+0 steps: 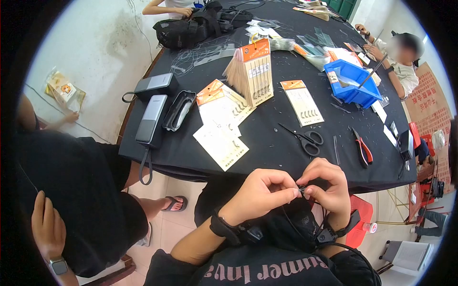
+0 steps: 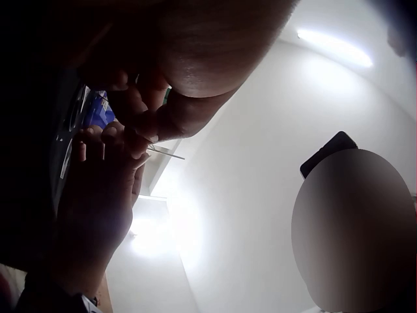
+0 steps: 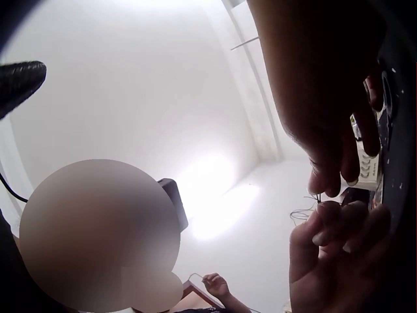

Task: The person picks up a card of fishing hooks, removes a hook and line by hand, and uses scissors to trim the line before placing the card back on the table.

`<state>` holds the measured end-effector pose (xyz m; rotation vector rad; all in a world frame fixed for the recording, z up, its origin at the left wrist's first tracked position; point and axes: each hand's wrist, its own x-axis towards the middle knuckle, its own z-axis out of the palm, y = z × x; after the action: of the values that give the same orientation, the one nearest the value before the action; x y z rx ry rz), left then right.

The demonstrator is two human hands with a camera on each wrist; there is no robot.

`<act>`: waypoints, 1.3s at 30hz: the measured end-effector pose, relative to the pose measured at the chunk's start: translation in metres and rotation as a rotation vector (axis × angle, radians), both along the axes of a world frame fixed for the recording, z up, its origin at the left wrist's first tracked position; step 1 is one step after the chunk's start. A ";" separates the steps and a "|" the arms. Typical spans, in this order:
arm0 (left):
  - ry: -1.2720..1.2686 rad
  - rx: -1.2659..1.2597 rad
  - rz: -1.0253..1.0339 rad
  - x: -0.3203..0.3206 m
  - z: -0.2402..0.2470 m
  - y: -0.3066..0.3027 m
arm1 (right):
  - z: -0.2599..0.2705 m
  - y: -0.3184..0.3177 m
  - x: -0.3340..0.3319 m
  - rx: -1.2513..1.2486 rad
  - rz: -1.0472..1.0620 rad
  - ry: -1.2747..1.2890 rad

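Note:
My left hand and right hand meet fingertip to fingertip in front of my shirt, near the table's front edge. Between them is a tiny dark piece with thin fishing line, which curls in loose loops beside the fingertips in the right wrist view. Thumb and forefinger pinch it on each side. The fingers hide most of the piece, so I cannot tell its exact shape. A fine straight strand sticks out past the fingertips in the left wrist view. Just beyond my hands lie black scissors and red-handled pliers.
Hook cards lie on the black tablecloth, near a standing card bundle and a single card. Power banks stand at left, a blue bin at right. Other people are at the left and far right.

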<state>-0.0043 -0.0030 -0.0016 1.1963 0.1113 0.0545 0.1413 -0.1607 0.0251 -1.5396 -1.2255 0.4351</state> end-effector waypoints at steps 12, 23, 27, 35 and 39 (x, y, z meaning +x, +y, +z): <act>0.003 -0.048 -0.038 -0.001 -0.001 0.000 | -0.004 0.000 0.002 0.052 0.010 -0.078; -0.005 -0.061 -0.025 -0.001 -0.003 0.000 | -0.005 0.001 0.000 0.080 -0.038 -0.125; 0.001 -0.069 -0.008 -0.001 -0.002 -0.002 | -0.003 0.002 -0.001 0.103 -0.082 -0.201; -0.019 -0.079 -0.017 -0.001 -0.003 -0.002 | -0.004 0.002 -0.001 0.111 -0.079 -0.242; -0.013 0.006 -0.005 -0.003 -0.001 -0.001 | -0.003 0.001 0.000 0.108 -0.043 -0.236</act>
<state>-0.0071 -0.0038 -0.0021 1.2017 0.0970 0.0588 0.1412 -0.1598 0.0224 -1.5530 -1.3703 0.1583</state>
